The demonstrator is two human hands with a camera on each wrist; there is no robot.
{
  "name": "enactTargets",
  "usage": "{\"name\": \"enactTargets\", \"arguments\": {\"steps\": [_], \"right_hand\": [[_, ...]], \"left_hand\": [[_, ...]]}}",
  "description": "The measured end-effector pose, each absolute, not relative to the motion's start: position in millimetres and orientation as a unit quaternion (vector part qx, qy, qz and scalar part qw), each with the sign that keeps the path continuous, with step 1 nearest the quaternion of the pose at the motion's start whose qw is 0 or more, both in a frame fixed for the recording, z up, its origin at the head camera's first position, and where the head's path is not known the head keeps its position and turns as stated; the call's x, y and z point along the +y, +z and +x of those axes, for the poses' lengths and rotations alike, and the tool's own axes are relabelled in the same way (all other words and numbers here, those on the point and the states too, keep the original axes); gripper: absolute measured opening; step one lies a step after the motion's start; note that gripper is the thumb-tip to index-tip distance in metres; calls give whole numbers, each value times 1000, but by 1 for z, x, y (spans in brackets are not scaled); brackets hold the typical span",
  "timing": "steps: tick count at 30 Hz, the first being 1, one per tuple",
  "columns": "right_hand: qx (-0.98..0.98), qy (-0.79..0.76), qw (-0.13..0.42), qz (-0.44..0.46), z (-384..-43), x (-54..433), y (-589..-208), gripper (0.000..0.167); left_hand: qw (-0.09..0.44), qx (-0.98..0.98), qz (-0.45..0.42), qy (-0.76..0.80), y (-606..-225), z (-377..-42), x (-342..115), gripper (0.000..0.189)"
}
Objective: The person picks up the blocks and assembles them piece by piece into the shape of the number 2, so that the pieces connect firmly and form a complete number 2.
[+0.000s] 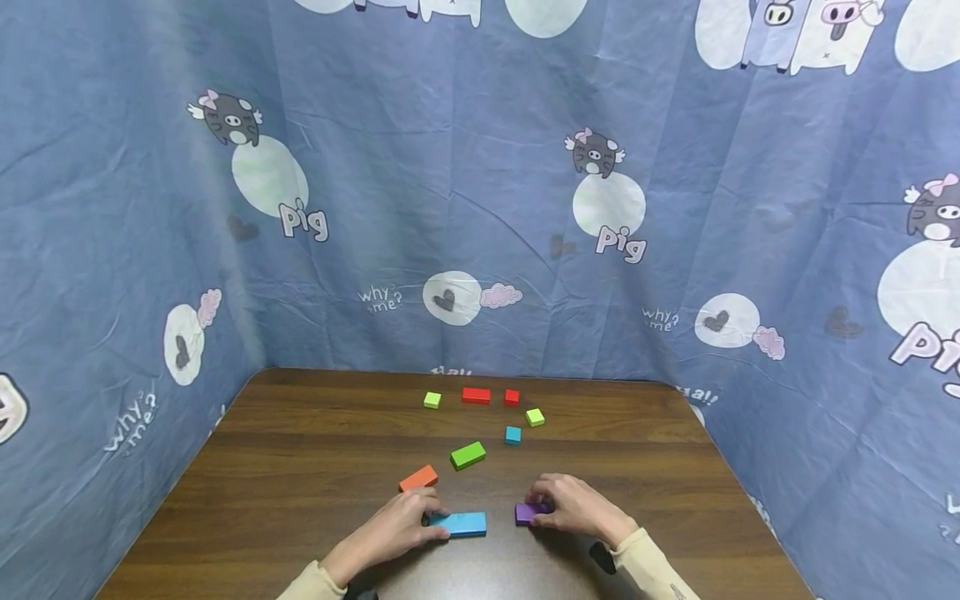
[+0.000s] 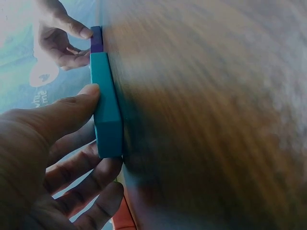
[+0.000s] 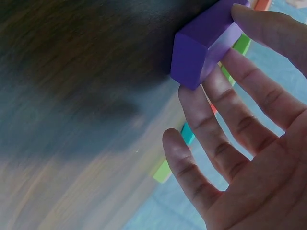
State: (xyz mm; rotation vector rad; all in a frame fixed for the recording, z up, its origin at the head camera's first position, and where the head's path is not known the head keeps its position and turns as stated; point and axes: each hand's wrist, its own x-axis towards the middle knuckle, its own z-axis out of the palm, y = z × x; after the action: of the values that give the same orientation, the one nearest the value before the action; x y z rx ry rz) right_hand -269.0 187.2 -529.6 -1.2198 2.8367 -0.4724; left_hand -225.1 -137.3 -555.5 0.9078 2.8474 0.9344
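A long blue block (image 1: 467, 524) lies flat near the front of the wooden table. My left hand (image 1: 396, 523) pinches its left end, with the thumb (image 2: 82, 106) along one side and fingertips at the other side and end. To the right, across a short gap, is a purple block (image 1: 525, 513), partly covered by fingers. My right hand (image 1: 579, 505) pinches it, thumb on the near side and fingers on the far side. An orange block (image 1: 418, 478) lies just beyond my left fingers.
Farther back lie a green block (image 1: 468, 455), a small blue block (image 1: 513, 435), two small yellow-green blocks, a long red block (image 1: 476, 396) and a small red block (image 1: 512, 397). A blue patterned curtain (image 1: 450, 208) hangs behind and beside the table (image 1: 300, 467).
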Motion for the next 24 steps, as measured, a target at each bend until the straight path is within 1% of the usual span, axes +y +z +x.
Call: {"name": "enactTargets", "arguments": {"steps": [5,11,24], "right_hand": [[902,-151,0,-404,-269,182,-530,24],[901,-150,12,-408,-269,175,-530,25],[893,-150,15,-424,-266,158,-531,25]], "left_hand": [[10,910,286,299,-555,-226,-138,30],[-2,909,294,297,-557,-225,-138,30],[14,914,275,299,-556,-225,-137,31]]}}
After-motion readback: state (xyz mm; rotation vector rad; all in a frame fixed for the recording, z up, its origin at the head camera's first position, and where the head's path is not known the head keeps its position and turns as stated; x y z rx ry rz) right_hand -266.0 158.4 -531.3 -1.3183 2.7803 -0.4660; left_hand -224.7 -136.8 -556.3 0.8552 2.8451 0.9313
